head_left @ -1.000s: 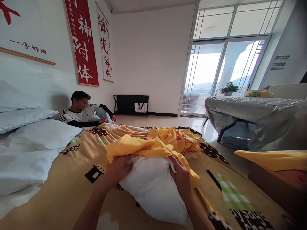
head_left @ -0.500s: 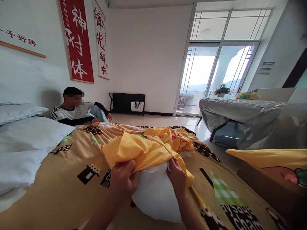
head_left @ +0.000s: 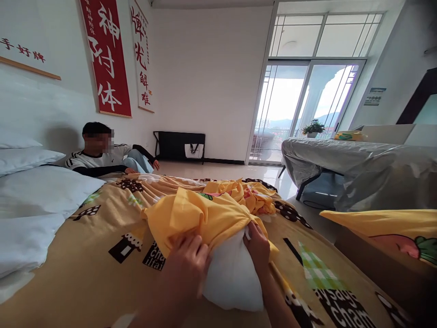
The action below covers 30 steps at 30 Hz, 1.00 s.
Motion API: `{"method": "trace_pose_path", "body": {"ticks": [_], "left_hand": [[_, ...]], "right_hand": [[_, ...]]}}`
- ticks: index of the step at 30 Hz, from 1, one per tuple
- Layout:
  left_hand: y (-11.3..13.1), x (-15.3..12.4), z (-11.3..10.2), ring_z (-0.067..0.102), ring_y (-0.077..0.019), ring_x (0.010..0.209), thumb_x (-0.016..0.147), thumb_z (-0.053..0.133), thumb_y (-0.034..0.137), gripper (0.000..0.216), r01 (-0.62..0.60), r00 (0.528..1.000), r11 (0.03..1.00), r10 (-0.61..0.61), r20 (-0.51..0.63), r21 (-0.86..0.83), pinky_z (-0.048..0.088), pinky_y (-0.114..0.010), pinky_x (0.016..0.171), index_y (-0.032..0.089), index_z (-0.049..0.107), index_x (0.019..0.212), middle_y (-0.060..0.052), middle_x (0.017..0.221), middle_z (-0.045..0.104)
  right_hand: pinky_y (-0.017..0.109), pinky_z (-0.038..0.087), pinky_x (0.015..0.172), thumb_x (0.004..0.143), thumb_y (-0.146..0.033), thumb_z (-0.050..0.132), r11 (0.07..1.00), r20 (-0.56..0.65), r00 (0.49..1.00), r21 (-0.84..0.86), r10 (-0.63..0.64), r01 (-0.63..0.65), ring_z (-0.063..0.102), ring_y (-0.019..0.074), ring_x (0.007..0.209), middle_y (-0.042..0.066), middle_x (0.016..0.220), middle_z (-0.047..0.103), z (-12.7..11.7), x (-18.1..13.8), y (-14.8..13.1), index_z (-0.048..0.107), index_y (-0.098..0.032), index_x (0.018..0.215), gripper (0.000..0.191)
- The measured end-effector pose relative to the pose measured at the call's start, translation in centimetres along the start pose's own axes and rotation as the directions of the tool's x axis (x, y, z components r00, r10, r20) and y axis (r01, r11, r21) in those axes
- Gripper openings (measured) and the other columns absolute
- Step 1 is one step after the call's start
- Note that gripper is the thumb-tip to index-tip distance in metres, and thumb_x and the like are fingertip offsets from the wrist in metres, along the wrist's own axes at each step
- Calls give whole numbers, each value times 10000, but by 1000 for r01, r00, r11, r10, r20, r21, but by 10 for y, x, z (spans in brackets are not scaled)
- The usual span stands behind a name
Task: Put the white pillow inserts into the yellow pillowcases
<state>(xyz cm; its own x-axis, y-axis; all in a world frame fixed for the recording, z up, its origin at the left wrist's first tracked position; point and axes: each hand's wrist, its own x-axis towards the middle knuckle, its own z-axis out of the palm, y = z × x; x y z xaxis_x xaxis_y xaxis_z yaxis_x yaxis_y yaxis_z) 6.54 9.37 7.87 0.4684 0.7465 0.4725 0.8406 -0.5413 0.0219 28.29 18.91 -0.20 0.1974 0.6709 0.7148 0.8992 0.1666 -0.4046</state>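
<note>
A yellow pillowcase (head_left: 177, 212) is pulled partway over a white pillow (head_left: 234, 275), whose near end sticks out towards me. My left hand (head_left: 191, 257) is curled against the left side of the case's opening and grips the cloth; its fingertips are partly hidden in the folds. On the other side, my right hand (head_left: 256, 243) pinches the edge of the case, with a bit of white fabric beside the fingers. The far part of the pillow is hidden inside the case.
A patterned tan blanket (head_left: 85, 255) lies beneath, with crumpled yellow cloth (head_left: 256, 196) beyond. White pillows (head_left: 44, 196) are stacked at left. A person (head_left: 102, 150) sits by the wall. At right stand a box (head_left: 382, 259) topped with yellow fabric and a plastic-covered table (head_left: 341, 155).
My left hand has shifted right along the case's opening, its fingers now curled further into the folds. The right hand and pillow have moved slightly right.
</note>
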Motion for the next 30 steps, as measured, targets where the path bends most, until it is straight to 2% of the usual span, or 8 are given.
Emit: {"method": "trace_pose_path", "body": {"ticks": [4, 8, 14, 19, 22, 25, 27, 30], "left_hand": [[0, 10, 31, 543, -274, 919, 883, 497, 312, 344, 70, 939, 991, -27, -344, 111, 455, -402, 776, 142, 505, 1182, -111, 1004, 573], [-12, 22, 54, 540, -281, 924, 902, 446, 199, 223, 259, 880, 952, -163, -447, 162, 436, -418, 801, 120, 543, 1086, -111, 958, 575], [-37, 25, 60, 581, -264, 858, 830, 421, 53, 209, 354, 909, 931, -319, -270, 93, 420, -375, 744, 155, 593, 892, -80, 850, 634], [-44, 22, 44, 636, -248, 841, 828, 436, 95, 215, 439, 891, 898, -434, -137, 9, 394, -312, 649, 188, 609, 916, -64, 839, 682], [-40, 19, 21, 658, -270, 801, 845, 411, 127, 236, 480, 877, 877, -479, -15, 12, 388, -317, 623, 197, 626, 914, -76, 789, 691], [-30, 14, 1, 677, -280, 806, 819, 420, 98, 365, 532, 840, 847, -530, 115, 17, 404, -316, 624, 184, 586, 1133, -110, 809, 704], [-20, 10, -3, 683, -287, 819, 773, 434, 45, 450, 518, 836, 855, -515, 189, 39, 413, -307, 612, 181, 555, 1184, -122, 822, 705], [0, 1, 9, 687, -278, 766, 710, 469, 17, 494, 408, 884, 911, -410, 223, 56, 422, -286, 579, 184, 559, 1167, -121, 826, 702]], "right_hand": [[312, 509, 752, 810, -234, 447, 984, -43, 999, 174, -18, 25, 631, 213, 967, 87, 1084, 663, -10, 0, -18, 638, -199, 1081, 333], [334, 499, 854, 863, -366, 482, 956, -26, 998, 286, -64, 69, 627, 216, 1020, 96, 1105, 672, -27, -3, -45, 652, -197, 1068, 316], [404, 492, 863, 801, -451, 571, 983, 276, 953, 166, -127, 83, 591, 273, 1091, 90, 1262, 592, -63, -11, -68, 508, -230, 1292, 542], [468, 450, 907, 643, -396, 733, 969, 264, 933, 105, -245, 224, 525, 336, 1147, 120, 1297, 550, -68, -33, -83, 393, -247, 1386, 830], [484, 424, 931, 682, -321, 696, 926, 321, 868, 121, -378, 358, 496, 348, 1168, 140, 1327, 523, -55, -42, -95, 433, -218, 1366, 739], [477, 367, 1008, 711, -173, 613, 901, 386, 815, 169, -433, 399, 406, 322, 1270, 98, 1377, 488, -43, -45, -104, 452, -236, 1357, 669], [458, 348, 1029, 709, -124, 577, 914, 386, 829, 183, -406, 362, 395, 300, 1283, 77, 1373, 494, -37, -44, -104, 495, -249, 1320, 630], [418, 430, 910, 757, -128, 514, 952, 381, 873, 159, -305, 263, 553, 278, 1091, 99, 1149, 640, -25, -41, -89, 649, -217, 1101, 379]]}}
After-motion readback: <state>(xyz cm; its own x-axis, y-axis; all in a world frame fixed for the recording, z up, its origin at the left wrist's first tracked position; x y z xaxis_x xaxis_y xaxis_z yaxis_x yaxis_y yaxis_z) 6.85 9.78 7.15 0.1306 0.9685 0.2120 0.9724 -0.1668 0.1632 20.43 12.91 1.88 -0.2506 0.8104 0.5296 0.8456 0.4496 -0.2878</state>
